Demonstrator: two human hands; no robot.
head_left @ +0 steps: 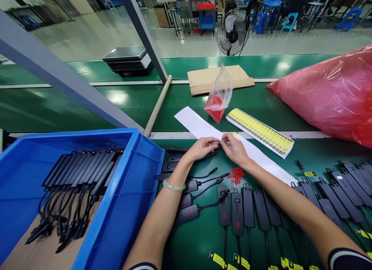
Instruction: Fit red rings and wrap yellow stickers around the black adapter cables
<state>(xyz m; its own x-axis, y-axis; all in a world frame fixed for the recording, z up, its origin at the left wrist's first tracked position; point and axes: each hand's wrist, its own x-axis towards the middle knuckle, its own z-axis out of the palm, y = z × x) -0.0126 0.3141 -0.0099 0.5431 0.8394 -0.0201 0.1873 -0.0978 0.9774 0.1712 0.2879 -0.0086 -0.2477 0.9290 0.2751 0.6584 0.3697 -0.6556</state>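
Observation:
My left hand [204,147] is pinched on the black cable connector [218,145] of one of the dark controllers. My right hand [236,149] meets it fingertip to fingertip, also pinching; whatever sits between those fingers is too small to make out. Just below lies a pile of small red rings [236,175]. Black controllers with cables [188,214] lie left of the rings, their connectors pointing toward the pile. More controllers [237,212] stand in a row below my right forearm, with yellow tags [242,261] on their cables. A white paper strip [261,157] passes behind my hands.
A blue bin [155,153] holding rows of black controllers [83,167] is at left. Beyond my hands are a clear bag of red rings [216,103], a yellow label sheet [260,132] and flat cardboard [241,78]. A large pink bag [328,95] bulges at right.

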